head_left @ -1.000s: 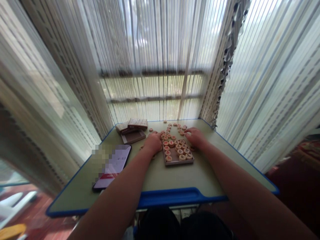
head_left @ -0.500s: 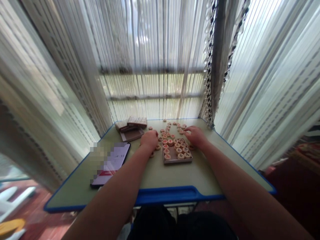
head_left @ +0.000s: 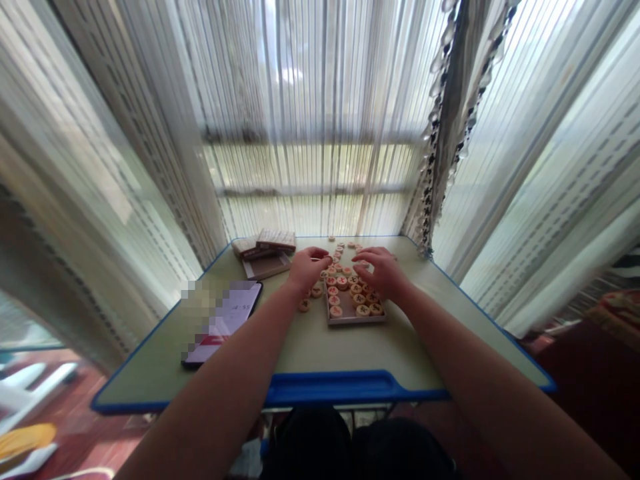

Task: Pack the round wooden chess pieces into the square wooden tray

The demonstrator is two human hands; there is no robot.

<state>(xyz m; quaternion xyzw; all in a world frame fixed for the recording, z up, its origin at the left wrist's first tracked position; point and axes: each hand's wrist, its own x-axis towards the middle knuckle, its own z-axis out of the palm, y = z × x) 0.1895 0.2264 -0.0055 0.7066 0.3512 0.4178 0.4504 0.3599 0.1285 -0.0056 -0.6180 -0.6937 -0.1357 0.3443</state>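
Round wooden Chinese chess pieces (head_left: 358, 298) with red and black characters fill part of a shallow open box (head_left: 344, 321). The box's middle column has bare floor showing. My left hand (head_left: 306, 269) is just beyond the box's far left corner, thumb and fingertips brought together among loose pieces; whatever is between them is too small to make out. Over the far right corner hovers my right hand (head_left: 381, 272), fingers and thumb apart around a loose piece (head_left: 363, 265). It hides some pieces in the box.
More loose pieces (head_left: 305, 305) lie left of the box and scattered toward the table's far edge. A phone (head_left: 231, 319) rests at the left. Behind it are a box lid or tray (head_left: 267, 267) and stacked boxes (head_left: 276, 239). Curtains (head_left: 310, 167) hang around the table (head_left: 410, 360).
My left hand has moved right and slightly away, uncovering pieces at the box's left. My right hand has shifted a little left and nearer, now covering the box's far right corner.
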